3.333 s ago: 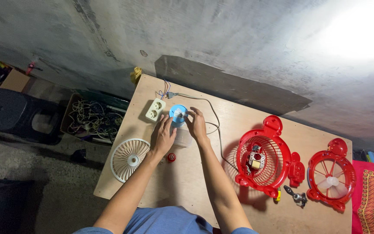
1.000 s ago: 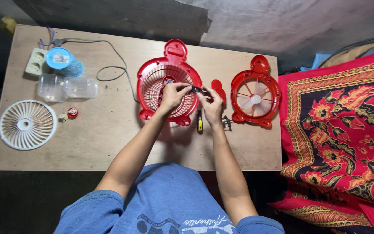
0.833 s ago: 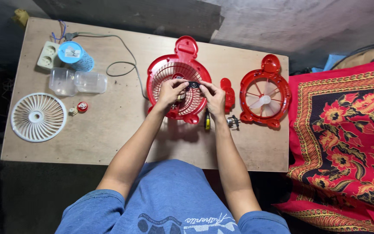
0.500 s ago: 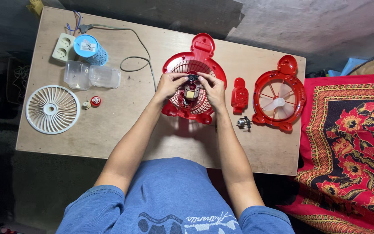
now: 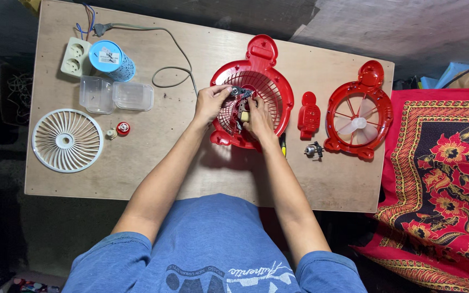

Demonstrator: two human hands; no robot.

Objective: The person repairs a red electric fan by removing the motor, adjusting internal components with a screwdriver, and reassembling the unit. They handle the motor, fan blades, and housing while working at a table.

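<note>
A red fan housing with a grille lies on the wooden table, in the middle. Both my hands are inside it. My left hand pinches a small metal part at the housing's centre. My right hand rests just below, fingers curled around a small cream-coloured piece of the motor assembly. What lies under the fingers is hidden.
A second red fan half with a white blade, a small red cover and a metal piece lie to the right. On the left are a white grille, clear boxes, a blue can, a power strip and a cable.
My hands left the blue can at the left and moved to the red fan housing. In the last second they have gone deeper into its centre, onto the motor parts.
</note>
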